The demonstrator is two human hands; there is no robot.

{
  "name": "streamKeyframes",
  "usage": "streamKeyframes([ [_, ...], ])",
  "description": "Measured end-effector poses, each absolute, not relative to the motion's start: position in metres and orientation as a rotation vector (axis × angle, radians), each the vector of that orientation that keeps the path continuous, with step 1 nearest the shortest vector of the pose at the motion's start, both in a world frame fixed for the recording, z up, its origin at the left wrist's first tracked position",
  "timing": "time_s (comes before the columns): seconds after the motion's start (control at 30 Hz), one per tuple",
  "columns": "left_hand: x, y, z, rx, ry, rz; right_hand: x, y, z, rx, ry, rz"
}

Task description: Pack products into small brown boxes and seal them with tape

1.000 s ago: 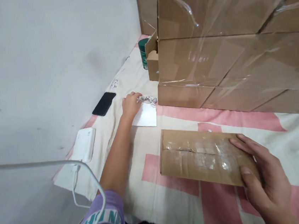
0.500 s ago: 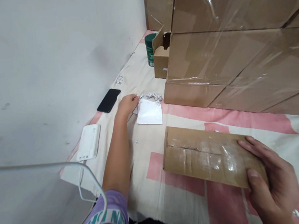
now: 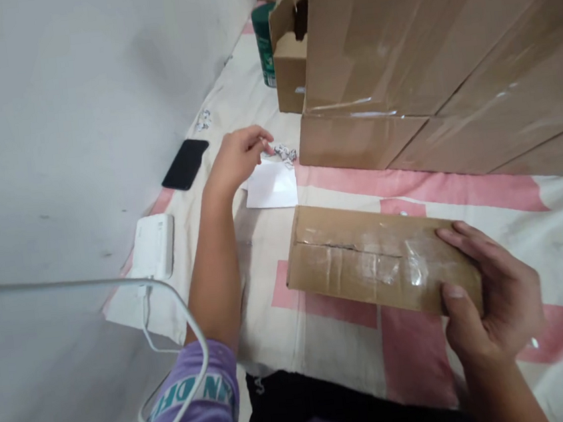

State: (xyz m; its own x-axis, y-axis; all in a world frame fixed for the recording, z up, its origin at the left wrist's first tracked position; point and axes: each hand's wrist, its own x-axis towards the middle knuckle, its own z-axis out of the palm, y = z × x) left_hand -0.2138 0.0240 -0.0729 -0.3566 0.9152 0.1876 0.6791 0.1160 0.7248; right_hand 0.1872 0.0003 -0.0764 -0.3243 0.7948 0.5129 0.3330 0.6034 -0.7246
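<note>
My right hand (image 3: 495, 289) grips the right end of a flat brown cardboard box (image 3: 367, 262), thumb on the near side and fingers over the far edge. Clear tape covers the box's upper face, and a torn slit runs along it. Stretched out at the back left, my left hand (image 3: 245, 151) hovers beside crumpled bits of printed paper (image 3: 284, 153). Its fingers are bent but apart, and nothing shows between them. Just below that hand lies a white sheet of paper (image 3: 272, 186).
Large taped cartons (image 3: 396, 58) are stacked at the back right. Beside them stand a small opened carton (image 3: 291, 69) and a green canister (image 3: 264, 45). Along the wall lie a black phone (image 3: 185, 164) and a white power bank (image 3: 153, 246), whose cable (image 3: 180, 302) loops over my left sleeve.
My left hand has lifted off the white paper's edge and moved over toward the crumpled bits, its fingers loosening. The right hand still holds the box. The view has tilted downward.
</note>
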Motion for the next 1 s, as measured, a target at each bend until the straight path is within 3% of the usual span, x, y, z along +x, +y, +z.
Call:
streamKeyframes([
  [0.17, -0.189, 0.018, -0.044, 1.587, 2.042, 1.063, 0.193, 0.003, -0.084, -0.881, -1.636, 0.628],
  [0.43, -0.147, 0.005, -0.012, 1.672, 1.686, 0.754, 0.247, 0.031, -0.077, -1.528, -1.849, 0.606],
  [0.67, -0.122, 0.005, -0.015, 1.752, 1.478, 0.277, 0.272, 0.049, -0.067, -1.550, -2.064, 0.582],
  [1.0, -0.122, 0.016, -0.023, 1.623, 1.304, 0.234, 0.247, 0.129, -0.063, -1.142, -2.825, 0.751],
])
